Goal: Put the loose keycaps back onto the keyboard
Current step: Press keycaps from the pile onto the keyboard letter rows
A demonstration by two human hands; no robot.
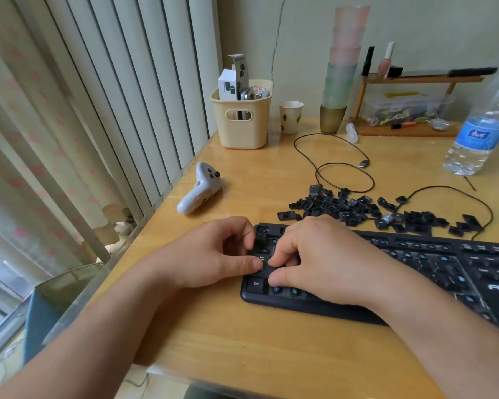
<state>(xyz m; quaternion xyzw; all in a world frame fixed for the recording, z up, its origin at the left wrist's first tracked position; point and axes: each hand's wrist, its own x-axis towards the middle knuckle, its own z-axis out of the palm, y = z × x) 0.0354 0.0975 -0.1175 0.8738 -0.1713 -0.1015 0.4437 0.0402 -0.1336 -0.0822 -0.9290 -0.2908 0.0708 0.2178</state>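
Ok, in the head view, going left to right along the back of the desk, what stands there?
Cream plastic basket holding small boxes → white paper cup with leaf print → tall stack of pastel plastic cups → low wooden shelf rack with a clear lidded box → clear water bottle with blue label.

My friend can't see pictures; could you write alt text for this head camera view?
Two hands press a keycap onto the left end of a black keyboard on a wooden desk. A pile of loose keycaps lies just behind the keyboard.
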